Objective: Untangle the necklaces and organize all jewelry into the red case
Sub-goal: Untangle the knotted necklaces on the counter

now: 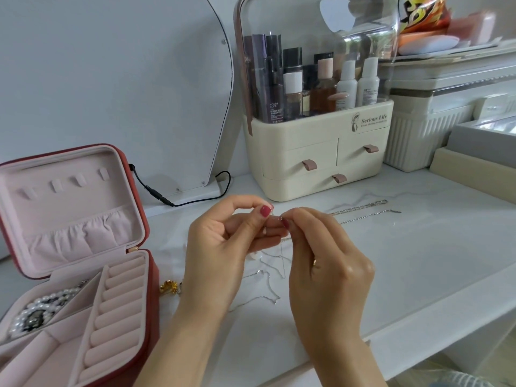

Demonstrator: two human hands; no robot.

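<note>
Home dressing table: cosmetics organizer (318, 152), mirror (111, 79), red jewelry case (150, 289).

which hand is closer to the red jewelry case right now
Left. The left hand is raised just right of the red case, pinching the thin silver chain. The right hand pinches the same chain from the far side, with the left hand between it and the case.

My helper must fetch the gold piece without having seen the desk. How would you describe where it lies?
Find the open red jewelry case at the desk's left. Right beside its lower half, on the white marble desktop, lies a small crinkled gold ornament. Nearby chains are thin and silver; it alone is gold.
</note>
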